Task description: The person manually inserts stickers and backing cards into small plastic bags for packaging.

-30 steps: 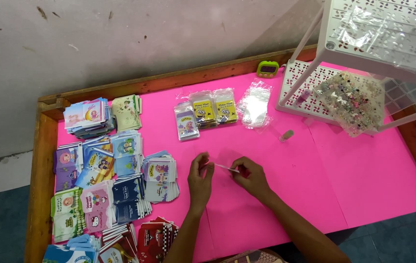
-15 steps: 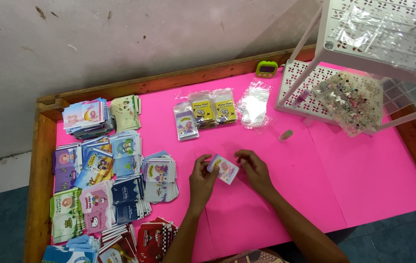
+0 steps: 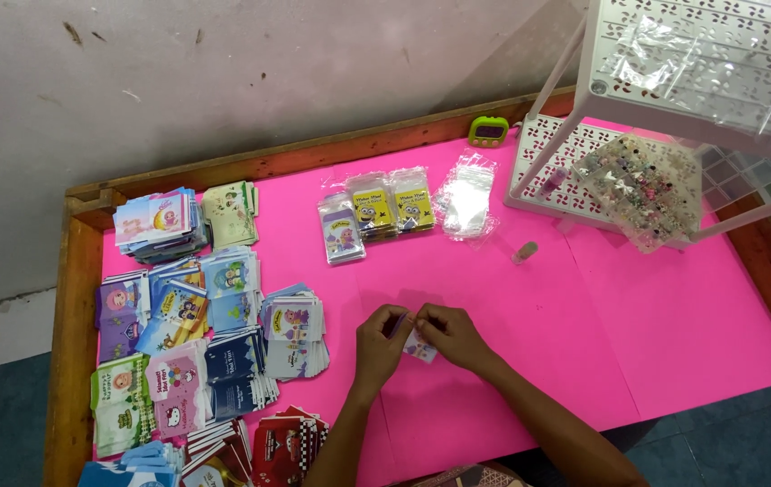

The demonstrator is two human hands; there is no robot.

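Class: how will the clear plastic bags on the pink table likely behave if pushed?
The clear bags look thin and crinkled, so probably floppy and light. Their glossy film on the smooth pink table suggests they would slide or scatter rather than roll.

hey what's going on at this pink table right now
A person sits at a pink table and holds a small card between both hands, left hand and right hand, just above the surface. Stacks of colourful cards lie to their left, with clear plastic bags and a white rack farther back.
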